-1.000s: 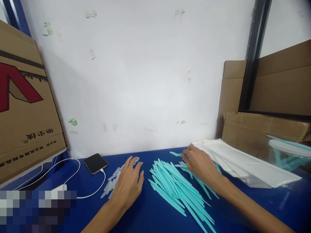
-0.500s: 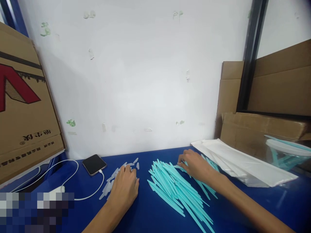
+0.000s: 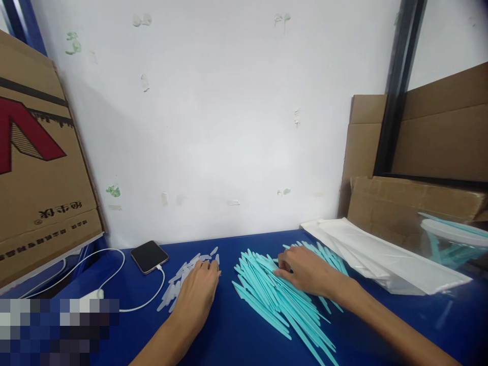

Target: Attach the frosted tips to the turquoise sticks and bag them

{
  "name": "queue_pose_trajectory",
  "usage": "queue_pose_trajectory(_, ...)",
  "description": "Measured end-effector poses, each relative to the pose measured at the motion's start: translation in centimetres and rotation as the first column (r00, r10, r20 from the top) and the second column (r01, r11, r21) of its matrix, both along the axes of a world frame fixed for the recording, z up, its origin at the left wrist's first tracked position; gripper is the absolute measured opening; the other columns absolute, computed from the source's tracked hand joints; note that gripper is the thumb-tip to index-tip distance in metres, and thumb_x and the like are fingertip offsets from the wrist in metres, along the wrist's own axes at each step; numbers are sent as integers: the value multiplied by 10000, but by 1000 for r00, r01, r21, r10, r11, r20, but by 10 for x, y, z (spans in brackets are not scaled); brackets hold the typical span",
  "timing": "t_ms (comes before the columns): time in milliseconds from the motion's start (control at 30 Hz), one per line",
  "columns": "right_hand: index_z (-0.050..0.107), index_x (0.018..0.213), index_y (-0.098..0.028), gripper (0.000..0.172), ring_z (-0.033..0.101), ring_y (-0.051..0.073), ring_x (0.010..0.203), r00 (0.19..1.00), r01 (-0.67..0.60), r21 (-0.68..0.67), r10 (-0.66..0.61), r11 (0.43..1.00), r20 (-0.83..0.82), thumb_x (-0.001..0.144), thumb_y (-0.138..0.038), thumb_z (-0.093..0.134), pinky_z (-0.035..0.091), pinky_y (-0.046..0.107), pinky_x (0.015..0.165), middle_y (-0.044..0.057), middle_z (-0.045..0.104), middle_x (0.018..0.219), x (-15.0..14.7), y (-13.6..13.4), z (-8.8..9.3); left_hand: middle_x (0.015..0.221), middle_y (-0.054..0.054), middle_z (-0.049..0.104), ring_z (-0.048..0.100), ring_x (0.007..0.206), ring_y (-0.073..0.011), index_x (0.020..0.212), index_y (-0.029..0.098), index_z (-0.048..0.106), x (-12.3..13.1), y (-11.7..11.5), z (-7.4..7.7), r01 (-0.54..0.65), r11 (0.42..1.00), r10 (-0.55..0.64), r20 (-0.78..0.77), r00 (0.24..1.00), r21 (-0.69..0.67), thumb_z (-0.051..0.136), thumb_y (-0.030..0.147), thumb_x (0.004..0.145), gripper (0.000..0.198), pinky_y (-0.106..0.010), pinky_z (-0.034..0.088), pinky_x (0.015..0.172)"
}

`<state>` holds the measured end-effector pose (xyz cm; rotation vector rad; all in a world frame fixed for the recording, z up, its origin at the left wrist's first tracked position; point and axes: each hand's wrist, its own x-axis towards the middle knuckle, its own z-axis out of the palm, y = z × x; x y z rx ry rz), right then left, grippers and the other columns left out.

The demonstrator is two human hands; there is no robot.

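My left hand (image 3: 199, 292) rests palm-down over the right part of a loose heap of small translucent pointed caps (image 3: 173, 288). Its fingers are bent and close together, and their tips are hidden from me. Over the top of a pile of long, slim turquoise plastic sticks (image 3: 263, 284) with pointed ends, my right hand (image 3: 305, 268) bends its thumb and forefinger together at one stick. Its other fingers are curled under and partly hidden. More turquoise sticks (image 3: 328, 258) lie beyond and beneath this hand.
A phone (image 3: 149, 256) on a white cable (image 3: 163, 284) lies left of the caps. White flat bags (image 3: 381, 251) are stacked at right, near a clear tub (image 3: 450, 244) holding turquoise sticks. Cardboard boxes (image 3: 415, 201) stand at right, and a large carton (image 3: 41, 152) at left. A white wall (image 3: 229, 127) rises behind.
My right hand has shifted slightly left and toward me, from the far sticks onto the main pile. My left hand has moved a little right over the caps.
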<state>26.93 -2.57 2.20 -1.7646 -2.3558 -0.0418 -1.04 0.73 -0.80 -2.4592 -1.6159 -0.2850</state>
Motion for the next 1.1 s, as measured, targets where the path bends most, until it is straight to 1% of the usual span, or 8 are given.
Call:
queue_pose_trajectory(167,730,801,-196,299,677,216,712,999,-22,51,20,998,39,954,-325,508,415,272,626,87,724,762,-4,-1,-3,923,-73,665,642,879,-241,972,187,607,0,-2,2,106,993,-114,168,979,56,340,270,1036,287,-329,502,688)
queue_pose_trajectory(400,676,744,-209,281,614,166,582,999,-25,89,22,996,32,954,-272,500,312,261,532,29,702,680,-6,0,-1,1039,-73,671,675,877,-215,1185,215,613,0,3,-10,277,940,-317,208,925,202,347,243,1034,307,-323,538,709)
queue_pose_trajectory(500,664,775,-215,260,593,160,559,1000,-23,97,22,995,12,966,-283,501,279,267,519,9,679,639,-8,-1,1,1072,-83,697,691,906,-225,1218,214,610,0,2,-10,280,931,-329,210,921,233,340,223,1028,330,-331,557,728)
queue_pose_trajectory(633,645,988,-208,280,605,169,581,996,-28,120,38,992,-84,1024,-324,393,318,271,538,18,677,670,-9,-2,3,1098,-56,728,704,961,-218,1173,233,633,2,-2,-4,263,941,-319,293,901,214,367,259,1026,305,-336,574,797)
queue_pose_trajectory(733,628,1080,-222,323,645,182,694,975,-131,157,155,979,-156,1045,-376,346,395,277,607,36,708,821,-12,-5,6,1095,-27,748,716,973,-209,1140,247,652,4,-4,-2,268,945,-320,359,877,188,411,286,1017,273,-335,580,827)
queue_pose_trajectory(833,648,1137,-258,334,652,182,834,954,-222,232,260,947,-149,1047,-394,356,438,287,686,44,687,1023,-14,-8,8,1097,-31,762,725,984,-219,1141,237,668,5,-3,-2,297,924,-370,370,852,239,446,310,1009,268,-338,585,842)
queue_pose_trajectory(933,673,1136,-280,389,625,158,783,961,-219,275,255,936,-102,1059,-404,313,429,275,656,30,652,974,-16,-10,9,1095,-50,762,726,985,-215,1179,223,663,5,-2,-4,338,886,-439,343,830,317,420,308,1023,302,-322,584,845)
queue_pose_trajectory(1100,690,1139,-285,427,598,135,724,969,-191,324,231,926,-87,1053,-458,310,399,262,601,28,626,963,-15,-9,7,1041,-55,752,728,904,-190,1192,220,654,7,-5,-3,382,871,-474,321,820,309,377,274,1036,322,-282,588,779)
